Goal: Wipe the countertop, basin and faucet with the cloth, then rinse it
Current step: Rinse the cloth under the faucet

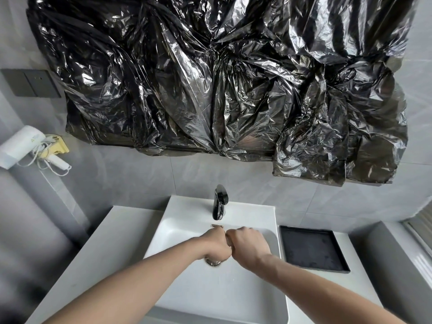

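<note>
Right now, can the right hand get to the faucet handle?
Probably yes. The right hand is fisted over the basin against the left hand, just below the black faucet; nothing lies between them.

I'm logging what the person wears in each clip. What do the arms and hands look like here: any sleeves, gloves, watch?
Both forearms are bare as far as the frame shows, with no sleeves in view. The left hand and right hand wear no gloves, and no watch shows.

Black plastic sheeting [224,85] on wall, black tray [312,249], white hairdryer [19,146].
</note>
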The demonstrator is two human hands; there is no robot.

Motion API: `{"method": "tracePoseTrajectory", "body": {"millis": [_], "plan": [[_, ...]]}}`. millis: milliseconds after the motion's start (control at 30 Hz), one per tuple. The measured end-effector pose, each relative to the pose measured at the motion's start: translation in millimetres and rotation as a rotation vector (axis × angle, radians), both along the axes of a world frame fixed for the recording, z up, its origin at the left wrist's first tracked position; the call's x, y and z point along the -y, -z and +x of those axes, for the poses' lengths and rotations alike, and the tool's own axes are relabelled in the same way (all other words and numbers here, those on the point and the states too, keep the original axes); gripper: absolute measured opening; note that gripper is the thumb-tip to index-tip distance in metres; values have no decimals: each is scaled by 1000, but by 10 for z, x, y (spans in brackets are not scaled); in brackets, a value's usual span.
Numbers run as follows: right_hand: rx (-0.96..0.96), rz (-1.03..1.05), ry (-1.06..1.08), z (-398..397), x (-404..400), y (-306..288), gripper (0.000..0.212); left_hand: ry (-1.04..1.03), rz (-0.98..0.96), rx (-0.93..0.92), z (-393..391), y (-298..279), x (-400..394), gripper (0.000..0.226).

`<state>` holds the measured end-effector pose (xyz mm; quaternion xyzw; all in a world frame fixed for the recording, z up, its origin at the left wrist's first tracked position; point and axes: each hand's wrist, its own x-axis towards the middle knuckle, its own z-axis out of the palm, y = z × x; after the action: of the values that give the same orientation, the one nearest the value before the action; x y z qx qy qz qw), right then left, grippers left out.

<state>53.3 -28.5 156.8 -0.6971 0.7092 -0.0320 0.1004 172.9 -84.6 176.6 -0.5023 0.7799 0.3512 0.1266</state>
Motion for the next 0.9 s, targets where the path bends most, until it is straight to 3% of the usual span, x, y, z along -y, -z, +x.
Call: {"method": "tracePoseTrajectory", "body": {"millis": [133,267,333,400,467,533,667,767,900], "plan": [[141,56,106,-56,38,-19,19,-13,-280,-89,63,52,-66,12],[508,300,255,-168,68,-67,32,230,-598,-313,285,88,-113,55],[784,456,268,-196,25,-146,37,389,-694,-306,369,118,-97,65],[1055,653,213,-187,-16,-226,44,450,-751,-266,381,158,-84,59],[1154,738,178,-122,-61,-263,45,432,-781,-231,355,167,-74,39],[1020,692,189,-17,-89,-243,40,415,-785,-116,309,105,-60,28],[408,378,85,130,-131,-160,21,443,-737,139,194,-40,-85,10],[236,252,97,128,-149,-38,21,341,-636,159,130,25,-108,17],[8,111,26,79,-174,70,26,38,-339,82,91,197,-167,16]]}}
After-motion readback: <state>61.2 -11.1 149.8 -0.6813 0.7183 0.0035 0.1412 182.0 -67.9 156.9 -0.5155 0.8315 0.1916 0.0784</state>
